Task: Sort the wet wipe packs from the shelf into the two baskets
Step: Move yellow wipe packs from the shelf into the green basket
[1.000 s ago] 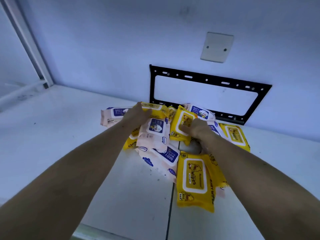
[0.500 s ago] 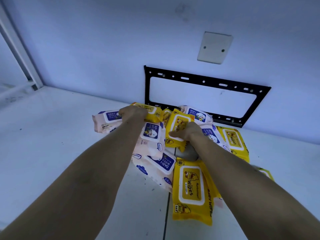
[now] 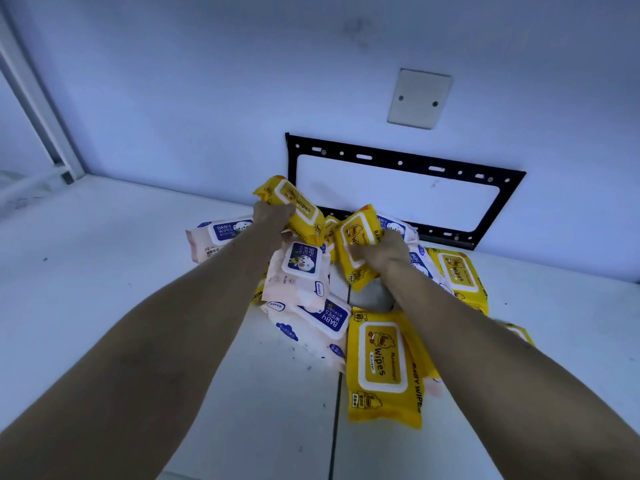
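Note:
A heap of wet wipe packs lies on the white shelf (image 3: 104, 289), against the back wall. Some are yellow, some pale pink with blue labels. My left hand (image 3: 272, 216) grips a yellow pack (image 3: 294, 206) and holds it tilted above the heap. My right hand (image 3: 384, 252) grips another yellow pack (image 3: 356, 244), also raised off the pile. A pink pack (image 3: 299, 275) lies between my forearms, and a large yellow pack (image 3: 382, 368) lies flat nearest me. No basket is in view.
A black metal bracket frame (image 3: 401, 161) is fixed to the wall just behind the heap, with a white cover plate (image 3: 419, 98) above it. A white shelf upright (image 3: 41, 109) stands at the far left. A seam (image 3: 337, 393) runs across the shelf toward me.
Both hands have closed on yellow packs and lifted them up off the heap. The left pack now stands tilted above the pile; the view has moved closer.

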Motion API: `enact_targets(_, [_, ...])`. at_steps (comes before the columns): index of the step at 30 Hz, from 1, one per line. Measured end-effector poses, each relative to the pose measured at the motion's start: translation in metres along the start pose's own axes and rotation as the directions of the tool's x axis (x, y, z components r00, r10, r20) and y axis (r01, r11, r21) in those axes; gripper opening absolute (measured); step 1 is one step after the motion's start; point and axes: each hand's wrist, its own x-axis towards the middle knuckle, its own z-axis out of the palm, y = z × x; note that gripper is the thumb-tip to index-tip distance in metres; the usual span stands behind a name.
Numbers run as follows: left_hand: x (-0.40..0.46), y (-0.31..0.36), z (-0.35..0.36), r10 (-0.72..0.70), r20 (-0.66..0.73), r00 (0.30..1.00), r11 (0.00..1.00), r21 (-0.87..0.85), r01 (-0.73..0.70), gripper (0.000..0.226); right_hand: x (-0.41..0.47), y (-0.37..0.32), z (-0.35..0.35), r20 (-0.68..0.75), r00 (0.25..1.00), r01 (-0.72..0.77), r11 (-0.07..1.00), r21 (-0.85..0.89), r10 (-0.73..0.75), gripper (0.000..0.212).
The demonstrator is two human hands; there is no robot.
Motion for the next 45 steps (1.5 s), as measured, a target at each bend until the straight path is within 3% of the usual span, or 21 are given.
enact_targets(6, [-0.041, 0.022, -0.028, 0.075, 0.113, 0.991, 0.974, -0.223, -0.049, 0.031, -0.015, -0.019, -0.013, -0.115, 0.979, 0.171, 0.985, 0.038, -0.165, 0.038])
enact_targets(12, [-0.089, 0.02, -0.095, 0.151, 0.073, 0.986, 0.948, -0.292, -0.124, 0.04, -0.06, -0.068, 0.004, -0.05, 0.936, 0.353, 0.925, 0.141, -0.35, 0.046])
enact_targets(19, [-0.155, -0.037, -0.22, 0.158, -0.145, 0.977, 0.953, -0.237, -0.189, 0.046, -0.156, -0.103, 0.087, 0.301, 0.828, 0.424, 0.88, 0.215, -0.473, 0.048])
enact_targets(26, [-0.232, -0.102, -0.376, 0.051, -0.455, 0.889, 0.941, -0.278, -0.196, 0.025, -0.292, -0.121, 0.211, 0.59, 0.61, 0.471, 0.841, 0.266, -0.528, 0.044])
enact_targets(30, [-0.274, -0.148, -0.471, -0.042, -0.583, 0.811, 0.946, -0.285, -0.156, 0.038, -0.375, -0.116, 0.297, 0.743, 0.464, 0.469, 0.845, 0.257, -0.483, 0.042])
enact_targets(34, [-0.296, -0.198, -0.55, -0.141, -0.628, 0.765, 0.943, -0.32, -0.09, 0.04, -0.439, -0.102, 0.386, 0.827, 0.384, 0.45, 0.865, 0.221, -0.411, 0.043])
enact_targets(39, [-0.287, -0.274, -0.621, -0.24, -0.646, 0.724, 0.92, -0.39, -0.043, 0.045, -0.478, -0.061, 0.49, 0.887, 0.365, 0.461, 0.882, 0.093, -0.284, 0.043])
enact_targets(45, [-0.247, -0.384, -0.658, -0.37, -0.633, 0.68, 0.865, -0.502, 0.003, 0.05, -0.469, 0.009, 0.597, 0.919, 0.37, 0.528, 0.844, -0.09, -0.134, 0.04])
